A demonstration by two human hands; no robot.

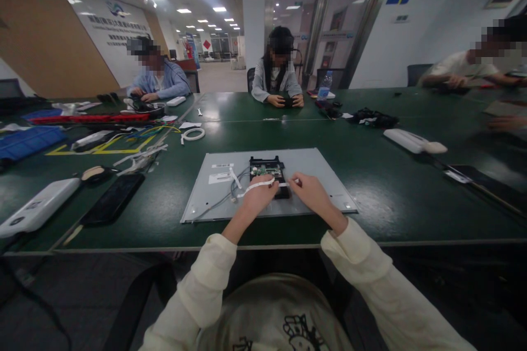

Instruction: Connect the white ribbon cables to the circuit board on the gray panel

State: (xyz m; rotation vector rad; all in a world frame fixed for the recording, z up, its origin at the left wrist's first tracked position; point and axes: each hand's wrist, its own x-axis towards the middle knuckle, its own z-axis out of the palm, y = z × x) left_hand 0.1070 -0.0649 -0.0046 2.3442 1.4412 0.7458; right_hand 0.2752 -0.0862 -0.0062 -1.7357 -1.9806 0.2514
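A flat grey panel (222, 160) lies on the table in front of me. On it sits a black frame (266, 159) with a green circuit board (262, 170), partly hidden by my hands. My left hand (260, 194) is closed on a thin white flat strip (258, 184) that crosses over its fingers. The strip seems to run on over the black frame to my right hand (308, 191), whose fingers pinch its other end. Beside my left hand, a grey cable (219, 202) and a short white strip (235, 178) rest on the panel.
Left of the panel are a black phone (112, 199), a white power bank (40, 207) and a coiled white cable (192, 134). Another white device (411, 141) and a dark phone (486, 182) lie to the right. Several people sit around the green table (230, 107).
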